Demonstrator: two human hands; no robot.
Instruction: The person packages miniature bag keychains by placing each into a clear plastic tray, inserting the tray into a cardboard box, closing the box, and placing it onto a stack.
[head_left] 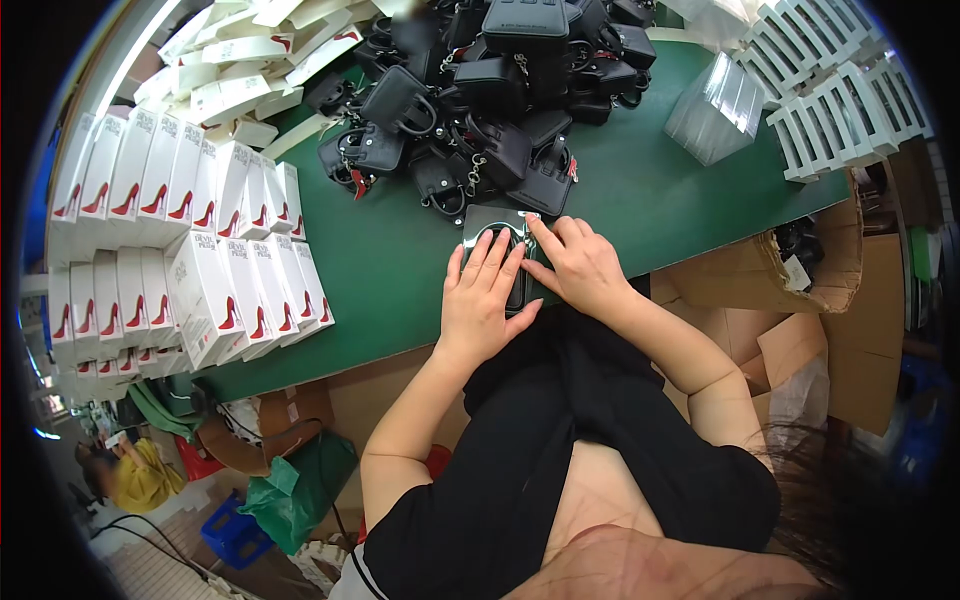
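Observation:
At the near edge of the green table, a small black case (516, 294) lies in a clear plastic tray (487, 214). My left hand (480, 305) rests flat over the case, its fingers spread and pointing away from me. From the right, my right hand (581, 262) touches the tray's upper right corner with its index finger, near a small metal piece, while its thumb lies by the case's right side. Whether the right fingers pinch anything is too small to tell. Just beyond the tray lies a heap of small black bags (492, 88) with chains and red charms.
White boxes with red shoe prints (205, 290) stand in rows at left. More white boxes (240, 48) pile behind them. Clear trays (716, 112) and white racks (840, 118) stand at right. A cardboard box (835, 270) sits beyond the table's right edge. A person (140, 475) is at lower left.

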